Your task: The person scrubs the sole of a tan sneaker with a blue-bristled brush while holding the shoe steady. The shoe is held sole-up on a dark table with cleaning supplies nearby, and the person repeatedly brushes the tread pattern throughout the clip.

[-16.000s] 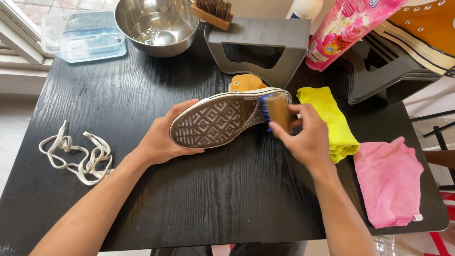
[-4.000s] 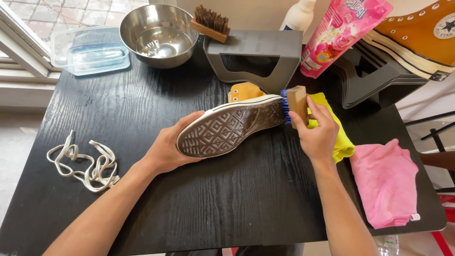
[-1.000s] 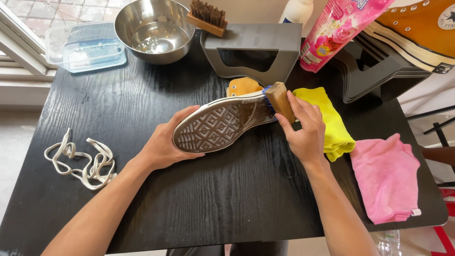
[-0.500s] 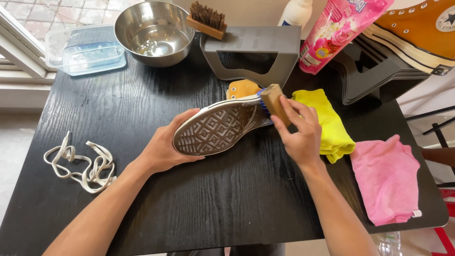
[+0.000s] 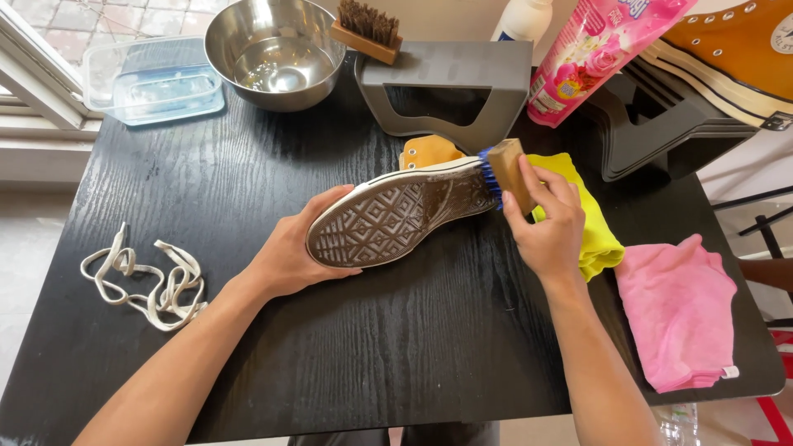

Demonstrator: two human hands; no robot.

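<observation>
An orange sneaker lies on its side on the black table, its patterned grey sole turned up toward me. My left hand grips the toe end of the sneaker from the left. My right hand holds a small wooden brush with blue bristles, pressed against the heel end of the sole.
White shoelaces lie at the left. A yellow cloth and a pink cloth sit at the right. Behind are a steel bowl, a second brush, a clear box, a grey stand, a pink pouch, another orange sneaker.
The brush has slid along the sole toward the heel end, after working back and forth over the last second. My left hand keeps its hold on the toe.
</observation>
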